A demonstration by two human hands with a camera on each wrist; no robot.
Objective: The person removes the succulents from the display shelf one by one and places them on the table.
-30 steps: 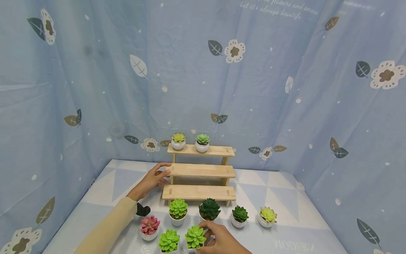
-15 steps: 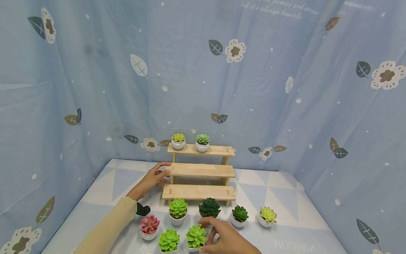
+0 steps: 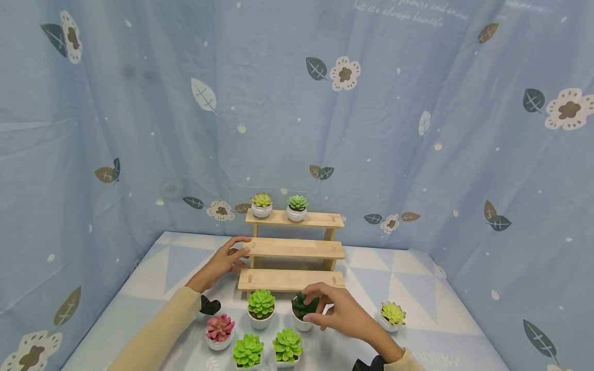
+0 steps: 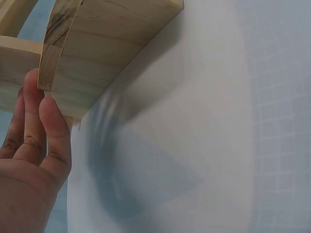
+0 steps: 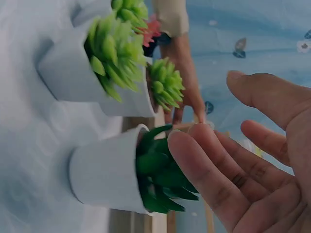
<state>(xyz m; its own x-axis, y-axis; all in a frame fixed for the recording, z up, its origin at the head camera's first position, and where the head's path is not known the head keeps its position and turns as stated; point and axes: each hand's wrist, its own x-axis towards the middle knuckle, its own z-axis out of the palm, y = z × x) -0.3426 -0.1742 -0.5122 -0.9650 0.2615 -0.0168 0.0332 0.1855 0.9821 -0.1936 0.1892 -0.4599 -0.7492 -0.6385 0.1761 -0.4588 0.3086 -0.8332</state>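
A three-step wooden stand (image 3: 292, 250) stands at the back of the table. My left hand (image 3: 228, 258) rests with straight fingers against the left end of its middle step; the left wrist view shows the fingers (image 4: 36, 126) touching the wood (image 4: 102, 43). My right hand (image 3: 327, 309) hovers over a dark green succulent (image 3: 302, 307) in a white pot (image 3: 301, 324), with thumb and fingers spread around the leaves. In the right wrist view the spread fingers (image 5: 214, 165) brush the dark leaves (image 5: 160, 179) without closing on them.
Two potted succulents (image 3: 262, 204) (image 3: 297, 206) stand on the top step. In front of the stand are a pink one (image 3: 220, 330), a light green one (image 3: 261, 306), two bright green ones (image 3: 247, 351) (image 3: 287, 346) and a yellow-green one (image 3: 392, 314). Blue patterned cloth walls enclose the table.
My right hand has left the front bright green succulent and moved up and back to the dark green one. The left hand has stayed on the stand.
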